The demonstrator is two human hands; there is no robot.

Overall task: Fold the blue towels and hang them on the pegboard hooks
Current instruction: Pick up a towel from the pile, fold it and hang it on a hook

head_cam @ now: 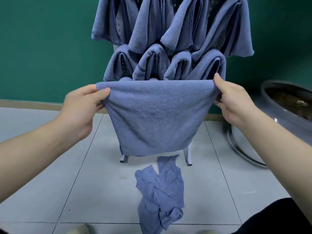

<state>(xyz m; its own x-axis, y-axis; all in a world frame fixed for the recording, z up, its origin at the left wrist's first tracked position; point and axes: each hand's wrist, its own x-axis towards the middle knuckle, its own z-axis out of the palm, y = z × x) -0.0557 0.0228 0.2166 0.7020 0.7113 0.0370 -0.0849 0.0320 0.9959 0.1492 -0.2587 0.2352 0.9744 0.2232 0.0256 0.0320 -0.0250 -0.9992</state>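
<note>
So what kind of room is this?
Probably a plain indoor room set up for towel practice, not a bathroom: a tiled floor, a green wall, and a standing pegboard full of hung towels.

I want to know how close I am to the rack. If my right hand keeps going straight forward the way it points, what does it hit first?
Probably the hanging towels on the lower row of the rack, just past your right hand, which grips the held towel. How far off they are is unclear from this one view.
</note>
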